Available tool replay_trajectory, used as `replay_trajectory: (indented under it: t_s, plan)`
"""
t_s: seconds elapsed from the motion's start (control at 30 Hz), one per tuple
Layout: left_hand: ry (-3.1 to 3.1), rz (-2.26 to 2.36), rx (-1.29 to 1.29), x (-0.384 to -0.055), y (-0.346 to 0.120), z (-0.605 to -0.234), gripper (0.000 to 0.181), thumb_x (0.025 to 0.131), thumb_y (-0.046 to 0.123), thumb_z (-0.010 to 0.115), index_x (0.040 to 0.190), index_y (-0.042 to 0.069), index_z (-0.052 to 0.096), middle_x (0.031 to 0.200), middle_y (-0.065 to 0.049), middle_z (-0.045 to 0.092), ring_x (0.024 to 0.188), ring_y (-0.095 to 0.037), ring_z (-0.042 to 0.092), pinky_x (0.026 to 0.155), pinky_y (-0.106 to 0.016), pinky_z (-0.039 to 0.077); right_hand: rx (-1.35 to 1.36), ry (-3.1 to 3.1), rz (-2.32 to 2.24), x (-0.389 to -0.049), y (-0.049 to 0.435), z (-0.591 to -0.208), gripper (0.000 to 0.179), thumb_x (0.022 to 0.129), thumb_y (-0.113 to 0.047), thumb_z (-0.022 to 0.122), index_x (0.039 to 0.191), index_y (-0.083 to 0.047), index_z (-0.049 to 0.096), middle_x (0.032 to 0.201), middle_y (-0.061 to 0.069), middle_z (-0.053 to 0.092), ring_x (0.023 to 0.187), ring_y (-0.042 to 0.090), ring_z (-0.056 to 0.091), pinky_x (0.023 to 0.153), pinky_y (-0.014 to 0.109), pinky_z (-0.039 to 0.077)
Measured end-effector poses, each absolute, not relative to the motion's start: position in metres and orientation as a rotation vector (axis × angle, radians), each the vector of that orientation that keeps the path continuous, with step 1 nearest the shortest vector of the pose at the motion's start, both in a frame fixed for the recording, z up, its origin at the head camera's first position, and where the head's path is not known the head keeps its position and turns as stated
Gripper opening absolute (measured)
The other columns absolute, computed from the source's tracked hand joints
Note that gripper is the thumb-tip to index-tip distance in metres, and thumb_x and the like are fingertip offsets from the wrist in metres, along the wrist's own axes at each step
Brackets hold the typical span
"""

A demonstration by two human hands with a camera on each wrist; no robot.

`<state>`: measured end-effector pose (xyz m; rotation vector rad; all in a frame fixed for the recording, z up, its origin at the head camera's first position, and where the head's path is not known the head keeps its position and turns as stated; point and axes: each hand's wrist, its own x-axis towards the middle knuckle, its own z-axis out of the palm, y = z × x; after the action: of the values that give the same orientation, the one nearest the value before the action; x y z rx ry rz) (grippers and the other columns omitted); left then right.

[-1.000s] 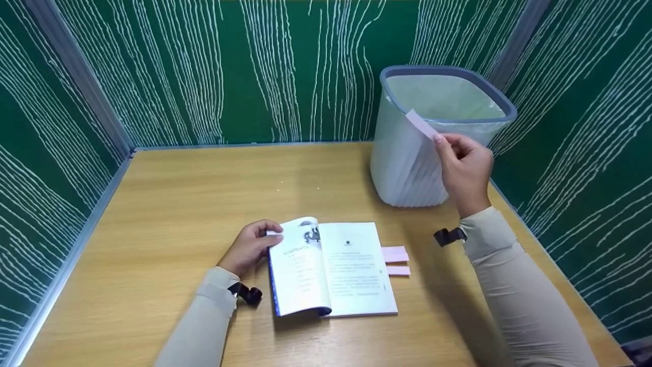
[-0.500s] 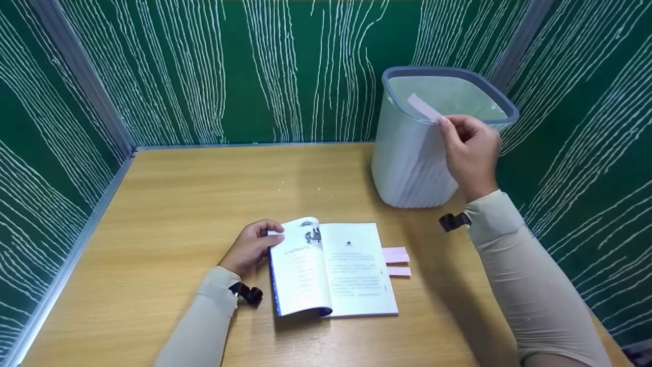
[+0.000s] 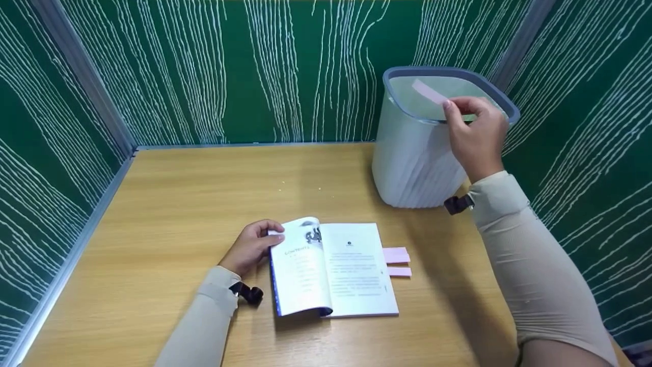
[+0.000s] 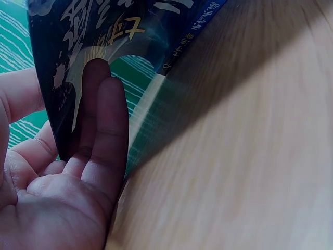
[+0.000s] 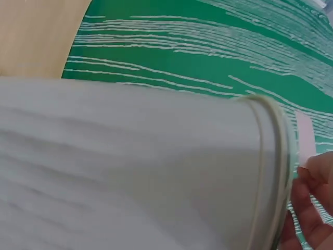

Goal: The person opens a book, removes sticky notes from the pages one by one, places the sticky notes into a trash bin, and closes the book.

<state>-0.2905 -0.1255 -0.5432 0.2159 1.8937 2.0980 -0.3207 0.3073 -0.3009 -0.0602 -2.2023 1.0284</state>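
Observation:
An open book (image 3: 356,275) lies on the table with its contents page on the left. My left hand (image 3: 252,244) grips the raised cover and page at their left edge, thumb on the page. In the left wrist view the fingers (image 4: 106,135) lie against the dark blue cover (image 4: 57,67). My right hand (image 3: 479,132) pinches one end of a pink paper strip (image 3: 429,93) over the near rim of the white trash bin (image 3: 417,158). The right wrist view shows the strip (image 5: 306,136) beyond the bin's rim.
Several pink tabs (image 3: 397,255) stick out from the book's right edge. Small white specks (image 3: 280,189) lie on the wooden table (image 3: 193,204). Green panels with white lines (image 3: 173,66) surround the back and sides. The bin has a grey rim (image 3: 389,81) and a plastic liner.
My right hand has moved up and away from me, carrying the pink strip from in front of the bin to over its opening. My left hand and the book have stayed still.

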Motion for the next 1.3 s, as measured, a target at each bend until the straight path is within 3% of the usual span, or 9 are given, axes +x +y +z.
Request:
replay_trajectory:
  t_s: [0.33, 0.57, 0.83, 1.3]
  plan:
    - [1.922, 2.074, 0.207, -0.29, -0.126, -0.544, 0.025, 0.095, 0.008, 0.071, 0.117, 0.0, 0.062, 0.109, -0.009, 0.063, 0.091, -0.02, 0.067, 0.072, -0.029, 0.06, -0.127, -2.138, 1.02, -0.332, 0.307, -0.323, 0.037, 0.099, -0.054, 0.061, 0.114, -0.024, 0.079, 0.107, 0.0, 0.074, 0.093, 0.012, 0.06, 0.085, 0.023, 0.056]
    - [1.942, 2.048, 0.233, -0.289, -0.126, -0.541, 0.025, 0.096, 0.01, 0.072, 0.117, 0.002, 0.063, 0.108, -0.009, 0.063, 0.088, -0.019, 0.067, 0.069, -0.029, 0.059, -0.117, -2.032, 0.918, -0.34, 0.303, -0.33, 0.035, 0.099, -0.046, 0.064, 0.104, -0.015, 0.079, 0.098, 0.004, 0.074, 0.097, 0.009, 0.055, 0.108, 0.027, 0.032]
    - [1.975, 2.048, 0.223, -0.289, -0.129, -0.54, 0.022, 0.096, 0.012, 0.071, 0.116, 0.004, 0.065, 0.106, -0.01, 0.062, 0.084, -0.019, 0.064, 0.065, -0.027, 0.055, -0.067, -2.029, 0.892, -0.343, 0.302, -0.329, 0.037, 0.1, -0.044, 0.061, 0.102, -0.012, 0.078, 0.095, 0.006, 0.074, 0.094, 0.012, 0.057, 0.109, 0.028, 0.031]
    - [1.949, 2.059, 0.237, -0.29, -0.127, -0.543, 0.027, 0.095, 0.01, 0.072, 0.118, -0.001, 0.062, 0.107, -0.009, 0.061, 0.086, -0.018, 0.064, 0.066, -0.026, 0.056, -0.085, -2.092, 0.899, -0.342, 0.304, -0.327, 0.036, 0.1, -0.044, 0.061, 0.105, -0.013, 0.079, 0.097, 0.005, 0.074, 0.097, 0.012, 0.056, 0.111, 0.029, 0.03]
